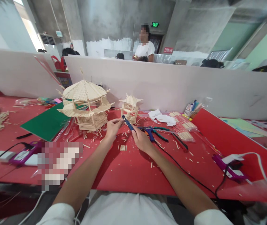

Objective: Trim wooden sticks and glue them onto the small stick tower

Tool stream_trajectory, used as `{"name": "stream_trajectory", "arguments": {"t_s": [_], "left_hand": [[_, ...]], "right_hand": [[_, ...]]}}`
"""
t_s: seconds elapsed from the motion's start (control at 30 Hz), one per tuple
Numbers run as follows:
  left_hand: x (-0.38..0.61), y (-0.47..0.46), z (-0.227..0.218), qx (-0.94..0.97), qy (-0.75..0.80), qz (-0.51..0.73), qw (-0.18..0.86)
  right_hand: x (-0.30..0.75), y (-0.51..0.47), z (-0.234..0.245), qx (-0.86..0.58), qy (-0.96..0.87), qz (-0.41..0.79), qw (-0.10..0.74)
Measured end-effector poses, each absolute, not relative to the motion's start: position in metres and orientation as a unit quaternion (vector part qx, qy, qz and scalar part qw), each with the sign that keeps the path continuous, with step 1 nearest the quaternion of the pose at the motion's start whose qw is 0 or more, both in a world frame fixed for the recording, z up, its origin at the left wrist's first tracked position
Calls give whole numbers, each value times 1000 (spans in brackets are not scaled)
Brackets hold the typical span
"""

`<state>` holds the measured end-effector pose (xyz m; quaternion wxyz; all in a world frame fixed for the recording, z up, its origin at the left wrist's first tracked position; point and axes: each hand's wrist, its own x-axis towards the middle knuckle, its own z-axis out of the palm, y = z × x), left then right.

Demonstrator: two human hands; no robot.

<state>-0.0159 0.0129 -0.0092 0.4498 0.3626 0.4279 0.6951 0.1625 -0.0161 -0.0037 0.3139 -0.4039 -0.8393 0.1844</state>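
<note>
My right hand (pixel 141 139) is closed round a dark blue hand tool with a black head, which looks like cutting pliers (pixel 129 123). The fingers of my left hand (pixel 113 127) are pinched at the tool's head; whatever sits between them is too small to make out. Just behind my hands stands a small pavilion model (pixel 130 107) built of wooden sticks. To its left is a larger stick pavilion (pixel 87 106) with a tiered roof. A row of short cut sticks (pixel 123 147) lies on the table below my hands, among scattered offcuts.
On the red table (pixel 124 175), a blue glue gun (pixel 150 133) and green-handled pliers (pixel 162 128) lie right of my hand, a black cord trailing. Purple power strips (pixel 230 168) sit on both sides. Behind a white partition (pixel 170 81) stands a person (pixel 145 48).
</note>
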Motion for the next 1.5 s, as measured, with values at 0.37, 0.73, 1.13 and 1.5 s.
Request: {"name": "stream_trajectory", "arguments": {"t_s": [0.37, 0.73, 1.13, 1.5], "left_hand": [[-13, 14, -15, 347, 417, 704, 458], [-13, 16, -19, 357, 430, 705, 436], [-14, 17, -18, 378, 430, 705, 419], [-19, 15, -8, 393, 448, 700, 393]], "right_hand": [[166, -21, 8, -463, -854, 117, 206], [161, -26, 7, -494, -841, 114, 187], [158, -22, -3, -503, -834, 108, 201], [165, -19, 11, -520, -827, 98, 191]]}}
